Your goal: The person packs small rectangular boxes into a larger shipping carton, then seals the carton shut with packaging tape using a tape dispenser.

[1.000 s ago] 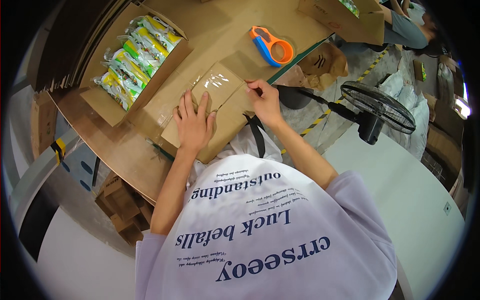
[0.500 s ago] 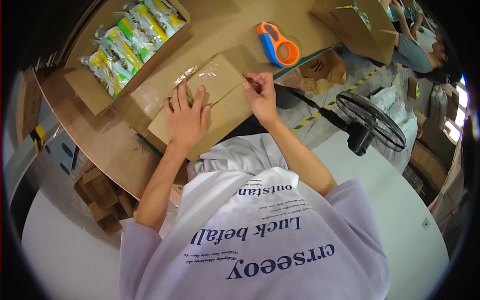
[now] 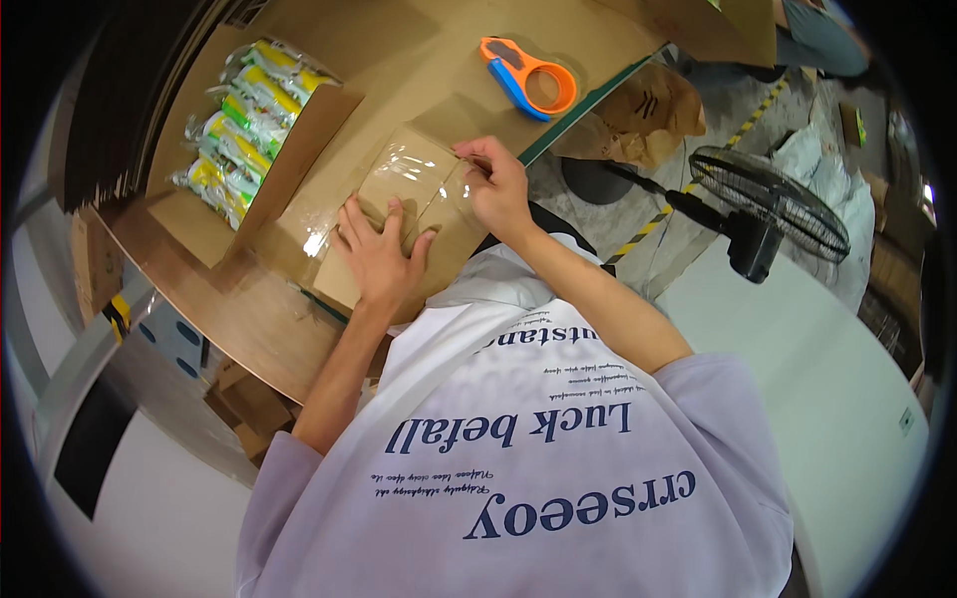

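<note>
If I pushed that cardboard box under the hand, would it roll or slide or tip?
The cardboard box would probably slide, not roll, because its top is flat and its edges are straight. Its shiny clear tape might feel slippery. It seems to poke past the table's edge, so a push that way could tip it.

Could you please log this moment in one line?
left hand: spread on cardboard box | right hand: at box's right edge, grip unclear | orange-and-blue tool: beyond box, untouched
</note>
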A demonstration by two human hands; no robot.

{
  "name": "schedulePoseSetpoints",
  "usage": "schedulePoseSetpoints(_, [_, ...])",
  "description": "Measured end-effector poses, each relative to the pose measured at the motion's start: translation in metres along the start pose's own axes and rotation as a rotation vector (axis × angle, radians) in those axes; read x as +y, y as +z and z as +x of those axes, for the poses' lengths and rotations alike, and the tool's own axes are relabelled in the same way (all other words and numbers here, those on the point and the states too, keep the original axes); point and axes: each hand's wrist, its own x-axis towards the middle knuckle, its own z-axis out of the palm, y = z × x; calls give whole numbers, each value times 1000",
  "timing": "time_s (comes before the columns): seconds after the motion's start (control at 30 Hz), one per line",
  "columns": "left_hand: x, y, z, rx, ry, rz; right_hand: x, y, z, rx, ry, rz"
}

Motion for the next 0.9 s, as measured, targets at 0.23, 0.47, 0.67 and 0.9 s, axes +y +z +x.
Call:
schedulePoseSetpoints(0.23, [-6, -5, 0, 8, -52, -31, -30, 20, 23, -68, 28, -488])
schedulePoseSetpoints(0.47, [-14, -1, -3, 33, -27, -53, -20, 16, 18, -69, 45, -305])
schedulePoseSetpoints(0.67, [-13, 5, -7, 83, -44, -40, -18, 15, 15, -67, -11, -303])
schedulePoseSetpoints(0.9, [-18, 14, -2, 73, -26, -35, -24, 13, 41, -305, -128, -431])
